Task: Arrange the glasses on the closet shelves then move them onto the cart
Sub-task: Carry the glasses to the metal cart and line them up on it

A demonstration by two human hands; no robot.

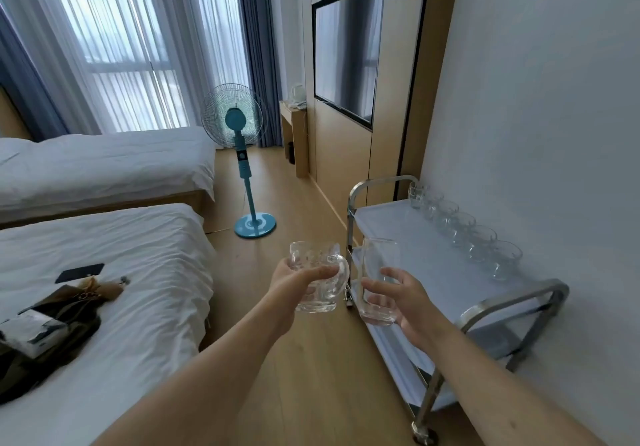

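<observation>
A person is carrying two glasses toward a steel cart (388, 182) parked against the wall of a twin-bedded room, the left hand (294, 281) curling round a dimpled glass mug (317, 274) and the right hand (407, 298) wrapping a tall plain tumbler (377, 279) low on its body. Both pieces are hanging over the wooden floor, just short of the cart's top shelf (415, 248), where a row of glasses (464, 231) is already lining the wall side. The mug is looking thick and heavy, the tumbler thin, slick and breakable, so holding each round the body seems safest. The closet is lying out of view, the cart's lower shelves are largely hidden, and the clear rims are proving hard to trace.
</observation>
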